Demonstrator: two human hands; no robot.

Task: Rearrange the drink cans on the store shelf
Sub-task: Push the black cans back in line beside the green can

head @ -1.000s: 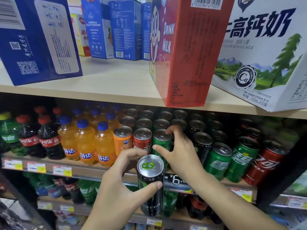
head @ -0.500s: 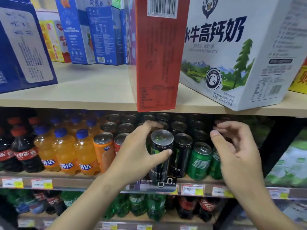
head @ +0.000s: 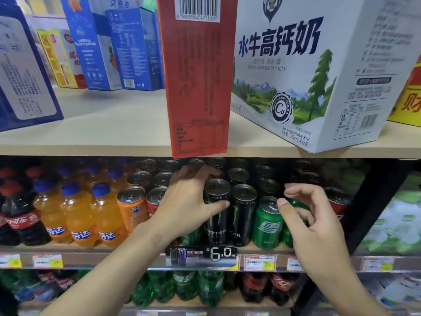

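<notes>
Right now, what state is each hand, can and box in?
left hand: wrapped around the front black can
front black can: upright on the shelf, held
second black can: upright, free
green can: upright, right thumb at its rim
right hand: open, fingers curled
red box: overhanging the upper shelf edge

Pale wooden store shelving (head: 118, 124) with a dark upright post (head: 373, 213), evenly lit
</notes>
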